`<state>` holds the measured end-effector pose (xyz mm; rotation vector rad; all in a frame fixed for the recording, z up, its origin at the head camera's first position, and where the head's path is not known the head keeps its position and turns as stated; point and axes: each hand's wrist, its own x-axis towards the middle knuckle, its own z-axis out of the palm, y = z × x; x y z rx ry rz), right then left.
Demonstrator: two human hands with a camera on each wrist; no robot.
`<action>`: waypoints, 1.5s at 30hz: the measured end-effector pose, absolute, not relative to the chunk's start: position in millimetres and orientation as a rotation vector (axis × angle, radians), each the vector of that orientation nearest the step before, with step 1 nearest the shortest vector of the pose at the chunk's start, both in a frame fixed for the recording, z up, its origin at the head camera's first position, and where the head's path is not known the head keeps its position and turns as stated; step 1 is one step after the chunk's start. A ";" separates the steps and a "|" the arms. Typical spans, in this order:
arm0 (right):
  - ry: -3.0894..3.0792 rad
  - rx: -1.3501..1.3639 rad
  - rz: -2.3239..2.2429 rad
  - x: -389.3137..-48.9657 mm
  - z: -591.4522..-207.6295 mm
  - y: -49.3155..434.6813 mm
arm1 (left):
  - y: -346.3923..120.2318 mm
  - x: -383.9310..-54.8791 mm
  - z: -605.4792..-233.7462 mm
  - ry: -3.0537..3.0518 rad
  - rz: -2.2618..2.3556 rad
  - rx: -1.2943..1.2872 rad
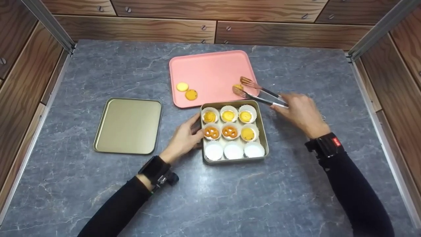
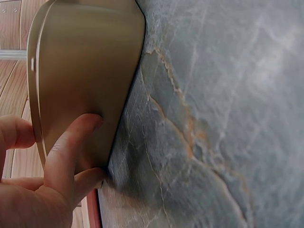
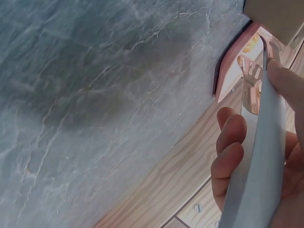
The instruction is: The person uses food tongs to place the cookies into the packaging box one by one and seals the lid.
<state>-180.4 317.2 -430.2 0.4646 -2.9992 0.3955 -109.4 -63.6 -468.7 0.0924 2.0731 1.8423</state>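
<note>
A square gold tin [image 1: 264, 144] lined with white paper cups stands in front of me. Cookies fill its back and middle rows, two of them pretzel-shaped [image 1: 211, 132]; the front-row cups [image 1: 233, 151] show only white paper. My left hand [image 1: 182, 138] holds the tin by its left side, thumb at the rim and fingers against the outer wall [image 2: 76, 57]. With my right hand [image 1: 301, 110] I grip metal tongs [image 1: 266, 100] by the handles. Their slotted tips straddle a round cookie [image 1: 239, 87] near the right front corner of the pink tray [image 1: 213, 72].
Two round cookies [image 1: 182, 87] lie at the tray's left front corner. On the left, a flat gold lid [image 1: 128, 126] rests on the grey marbled table [image 1: 210, 204]. Wood-patterned panels [image 1: 141, 31] border the table at the back and sides.
</note>
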 end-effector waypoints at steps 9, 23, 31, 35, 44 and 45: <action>-2.985 0.405 0.399 -176.0 -423.9 325.7 | -63.5 -109.3 -468.6 2.009 1.892 0.119; -2.967 0.388 0.443 -175.2 -435.2 315.9 | -61.8 -108.4 -469.5 2.019 1.859 0.095; -3.017 0.322 0.472 -177.1 -435.2 321.3 | -63.3 -108.7 -469.0 2.041 1.861 0.121; -3.025 0.305 0.458 -179.7 -436.8 318.3 | -62.8 -107.6 -469.3 2.020 1.879 0.104; -3.010 0.304 0.467 -180.0 -442.3 316.7 | -62.3 -107.7 -468.0 2.020 1.889 0.096; -3.008 0.304 0.473 -179.6 -442.7 316.8 | -62.3 -107.9 -468.1 2.022 1.886 0.100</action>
